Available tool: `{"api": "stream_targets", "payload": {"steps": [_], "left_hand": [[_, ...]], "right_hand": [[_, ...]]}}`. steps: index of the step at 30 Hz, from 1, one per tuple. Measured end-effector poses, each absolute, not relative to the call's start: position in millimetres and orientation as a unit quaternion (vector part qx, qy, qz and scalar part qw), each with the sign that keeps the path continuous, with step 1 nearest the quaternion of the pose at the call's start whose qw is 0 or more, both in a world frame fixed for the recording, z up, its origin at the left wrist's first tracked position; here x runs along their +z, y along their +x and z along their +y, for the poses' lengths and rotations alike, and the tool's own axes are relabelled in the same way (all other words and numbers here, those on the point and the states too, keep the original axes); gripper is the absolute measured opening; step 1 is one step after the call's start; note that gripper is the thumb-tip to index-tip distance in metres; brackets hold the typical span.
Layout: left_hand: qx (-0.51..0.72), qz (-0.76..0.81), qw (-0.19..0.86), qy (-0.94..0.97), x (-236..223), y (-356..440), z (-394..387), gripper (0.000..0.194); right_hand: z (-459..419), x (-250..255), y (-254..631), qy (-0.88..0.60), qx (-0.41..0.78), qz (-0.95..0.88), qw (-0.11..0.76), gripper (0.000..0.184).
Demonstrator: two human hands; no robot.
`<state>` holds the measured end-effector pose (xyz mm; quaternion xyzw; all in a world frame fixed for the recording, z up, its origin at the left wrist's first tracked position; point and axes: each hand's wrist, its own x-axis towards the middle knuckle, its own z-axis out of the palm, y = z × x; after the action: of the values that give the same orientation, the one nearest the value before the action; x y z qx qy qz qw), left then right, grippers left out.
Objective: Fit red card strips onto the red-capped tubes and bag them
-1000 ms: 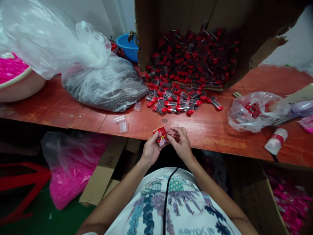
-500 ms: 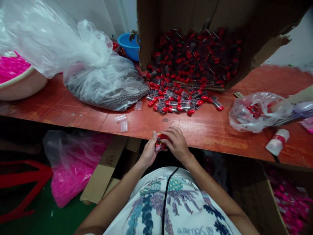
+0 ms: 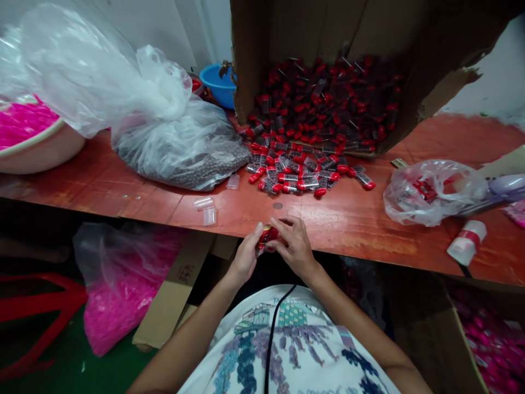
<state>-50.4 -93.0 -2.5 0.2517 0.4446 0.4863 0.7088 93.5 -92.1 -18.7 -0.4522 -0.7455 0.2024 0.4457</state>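
Note:
At the table's front edge, my left hand (image 3: 245, 254) grips a small red printed wrapper (image 3: 267, 234) with gold edging, thumb on its side. Curled into a rounded shape, it sits between both hands. The fingers and thumb of my right hand (image 3: 296, 249) close on its right side. Whether anything lies inside it is hidden. Just left of my hands lie clear plastic tubes (image 3: 209, 216) on the red table. Beyond them is a heap of red-capped clear tubes (image 3: 303, 175) with dark beads inside, spilling from a cardboard box (image 3: 248, 65).
At the left stand a knotted plastic bag of grey beads (image 3: 180, 148) and a bowl of pink pieces (image 3: 53, 145). A clear bag (image 3: 435, 191) and a white roll (image 3: 467, 243) lie right. Below are a bag of pink pieces (image 3: 118, 306) and a red stool (image 3: 41, 298).
The wrapper was flatter, its printed face showing; it is now curled between my fingers. My right hand has moved left and closed over its right side.

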Motion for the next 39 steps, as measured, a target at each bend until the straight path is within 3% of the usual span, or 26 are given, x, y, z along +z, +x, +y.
{"api": "stream_targets", "payload": {"steps": [3, 11, 15, 21, 29, 32, 36, 39], "left_hand": [[0.480, 0.464, 0.700, 0.254, -5, -50, -94, 0.032], [0.474, 0.498, 0.695, 0.209, -5, -44, -93, 0.036], [0.461, 0.510, 0.688, 0.230, -2, -49, -92, 0.041], [0.411, 0.498, 0.695, 0.315, 4, -54, -85, 0.048], [0.374, 0.428, 0.698, 0.436, 17, -51, -87, 0.050], [0.384, 0.438, 0.711, 0.394, 15, -50, -90, 0.047], [0.406, 0.503, 0.700, 0.303, 6, -61, -88, 0.048], [0.402, 0.529, 0.690, 0.289, 2, -78, -79, 0.051]], "right_hand": [[-87, -21, 95, -0.425, 0.181, -0.758, 0.460, 0.039], [-93, -28, 91, -0.412, 0.158, -0.743, 0.504, 0.040], [-94, -25, 87, -0.399, 0.167, -0.739, 0.517, 0.028], [-88, -11, 90, -0.401, 0.203, -0.753, 0.481, 0.011], [-91, -2, 103, -0.400, 0.194, -0.763, 0.468, 0.012], [-94, -1, 108, -0.396, 0.202, -0.735, 0.512, 0.014], [-87, 16, 134, -0.476, 0.217, -0.553, 0.648, 0.009], [-78, 34, 162, -0.460, 0.358, -0.468, 0.665, 0.020]]}}
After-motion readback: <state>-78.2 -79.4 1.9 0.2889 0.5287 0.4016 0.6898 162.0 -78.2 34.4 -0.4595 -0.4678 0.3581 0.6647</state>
